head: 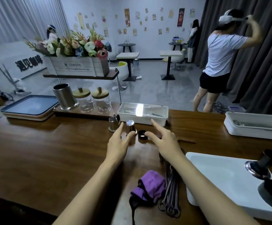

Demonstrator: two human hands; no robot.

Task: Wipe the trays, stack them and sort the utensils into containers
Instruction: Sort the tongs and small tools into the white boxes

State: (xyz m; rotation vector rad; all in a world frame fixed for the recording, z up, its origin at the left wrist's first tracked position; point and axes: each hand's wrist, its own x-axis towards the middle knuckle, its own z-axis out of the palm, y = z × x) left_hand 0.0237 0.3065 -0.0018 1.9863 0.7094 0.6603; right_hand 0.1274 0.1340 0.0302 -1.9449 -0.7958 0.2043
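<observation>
Steel cups (pixel 130 129): two, small, upright and side by side on the wooden counter (pixel 50 151). One black cap (pixel 142 135) sits just right of them.
Left hand (pixel 120 142): fingers straight and spread. Forefinger lies left of the nearer cup, thumb touches its foot, not clasped round it.
Right hand (pixel 164 138): fingers loose and apart, holding nothing. Forefinger stretches toward the far box, thumb just beside the black cap.
Utensils (pixel 171 192): one bundle of long metal handles, exact count unclear. It lies under the right forearm, nearer the wearer than both hands. Long axis runs near-to-far, ring ends toward the wearer.
Purple cloth (pixel 149 187): one, crumpled, against the bundle's left side.
Lidded white boxes (pixel 141 121): two, one just beyond the hands, one at far right.
White tray (pixel 213 176): one, right of the bundle, carrying one tamper (pixel 258 164).
Stack of trays (pixel 29 106): far left, blue on top, number unclear.
Glass jars (pixel 85 103): two, beside one steel canister (pixel 65 97).
</observation>
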